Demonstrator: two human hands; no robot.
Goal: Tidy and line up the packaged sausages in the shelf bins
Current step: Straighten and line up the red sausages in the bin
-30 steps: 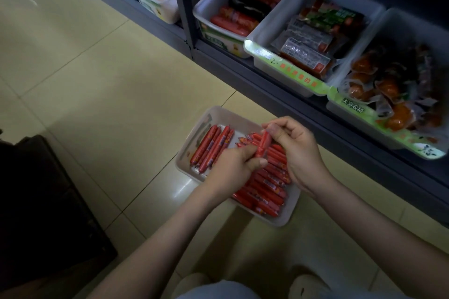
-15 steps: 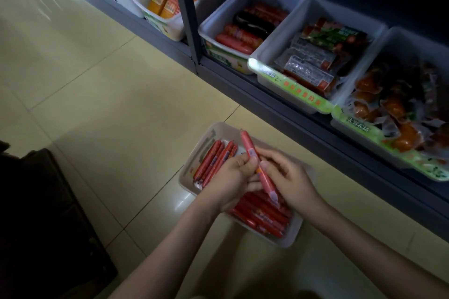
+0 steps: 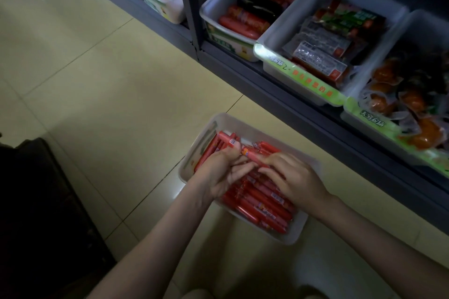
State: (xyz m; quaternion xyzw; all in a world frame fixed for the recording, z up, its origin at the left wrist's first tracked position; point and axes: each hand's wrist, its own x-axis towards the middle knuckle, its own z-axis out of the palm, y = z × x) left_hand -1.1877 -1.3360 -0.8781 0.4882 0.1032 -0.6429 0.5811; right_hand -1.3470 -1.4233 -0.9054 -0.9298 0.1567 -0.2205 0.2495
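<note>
White plastic bin [image 3: 252,126] lower centre, slim glossy red sausages [image 3: 263,205] inside (film-wrapped cylinders), left hand [image 3: 220,173] curled round one raised stick [image 3: 251,155], right hand [image 3: 292,178] seemingly pinching its end.

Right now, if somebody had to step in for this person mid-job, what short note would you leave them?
Hands: left hand and right hand both pinch one red sausage stick, held just above the white bin.
Where: the white bin sits on the floor tiles in front of the shelf, not on it.
Done: a short row of sticks lies side by side along the bin's left wall.
Left: lay the held stick beside that row, then straighten the loose heap under the hands. The bin probably goes back on the shelf afterwards.
</note>
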